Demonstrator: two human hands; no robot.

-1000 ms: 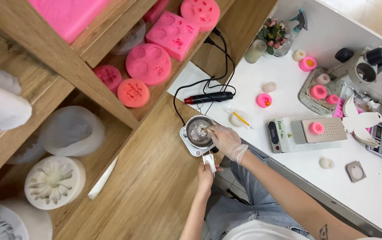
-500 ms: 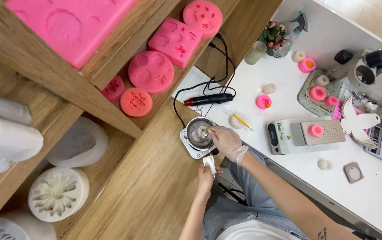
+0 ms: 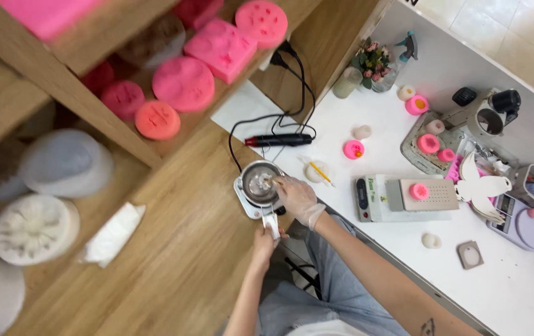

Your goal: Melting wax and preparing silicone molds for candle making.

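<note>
Two hands: bare left hand [image 3: 265, 239] fingers around the round steel pot's [image 3: 258, 182] white handle [image 3: 272, 225], gloved right hand [image 3: 296, 196] fingers pinched over it.

Left hand [image 3: 265, 241] grips pot handle [image 3: 272, 225] — gloved right hand [image 3: 296, 196] over pot [image 3: 256, 183].

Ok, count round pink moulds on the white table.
5 moulds: one near the spray bottle, one near the black tool, two on the grey tray, one on the scale. More may be hidden.
</note>
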